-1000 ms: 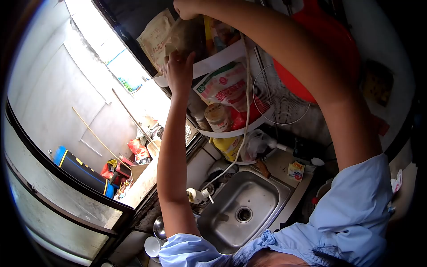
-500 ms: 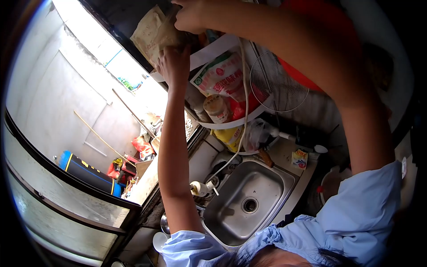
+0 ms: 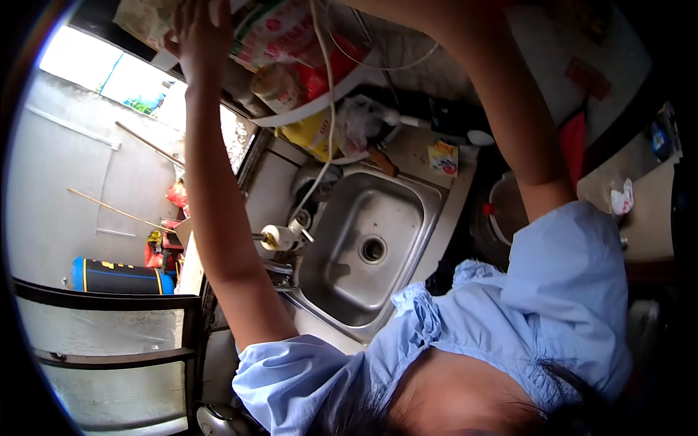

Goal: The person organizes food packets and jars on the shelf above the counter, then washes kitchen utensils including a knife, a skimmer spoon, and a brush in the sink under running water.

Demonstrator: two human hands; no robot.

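My left hand (image 3: pixel 201 36) is raised to the upper corner shelf at the top left, its fingers stretched up and apart in front of the shelf's edge. Beside its fingers lies a pale paper bag (image 3: pixel 145 19), partly cut off by the frame; whether they touch is unclear. A red-and-white printed food bag (image 3: pixel 280 33) and a lidded jar (image 3: pixel 276 87) stand on the shelf tier (image 3: pixel 309 107) to the right of this hand. My right arm reaches up across the top of the view, and its hand is beyond the frame.
Below the arms is a steel sink (image 3: pixel 349 258) with a white-handled tap (image 3: pixel 282 237). A white cord (image 3: pixel 329 94) hangs down past the shelf. A yellow bag (image 3: pixel 305 136), a clear plastic bag (image 3: pixel 360 120) and a small printed packet (image 3: pixel 443 158) lie behind the sink. A window opens at left.
The view has tilted and shifted, so the shelf and hands sit higher and farther left. My right hand has left the frame. My left hand's fingers now show apart beside the paper bag.
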